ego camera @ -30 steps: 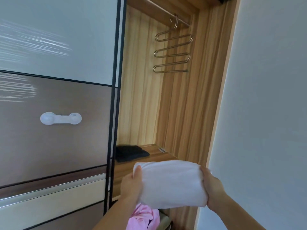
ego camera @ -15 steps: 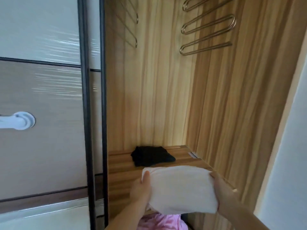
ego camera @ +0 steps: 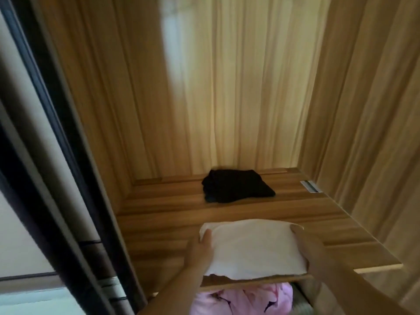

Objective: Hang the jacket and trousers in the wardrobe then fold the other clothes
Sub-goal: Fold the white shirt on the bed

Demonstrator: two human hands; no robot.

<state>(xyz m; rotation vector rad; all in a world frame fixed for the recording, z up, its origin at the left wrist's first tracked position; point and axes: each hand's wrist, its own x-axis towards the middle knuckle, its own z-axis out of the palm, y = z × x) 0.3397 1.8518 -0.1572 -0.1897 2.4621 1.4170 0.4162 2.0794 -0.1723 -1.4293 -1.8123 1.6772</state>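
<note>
A folded white garment [ego camera: 252,248] lies over the front part of the wooden wardrobe shelf [ego camera: 159,226]. My left hand [ego camera: 200,251] grips its left edge, thumb on top. My right hand [ego camera: 306,244] holds its right edge, thumb on top and fingers hidden beneath. A folded black garment [ego camera: 236,189] sits at the back of the same shelf, apart from the white one. No jacket, trousers or hangers are in view.
The dark frame of the sliding door [ego camera: 56,178] stands close on the left. Wooden walls close the compartment at the back and right. A small metal fitting [ego camera: 311,186] sits at the shelf's right rear. Pink clothing [ego camera: 243,301] lies below the shelf.
My view has moved closer into the wardrobe and tilted down, so the hangers have left the frame. Both hands have carried the white garment forward over the shelf.
</note>
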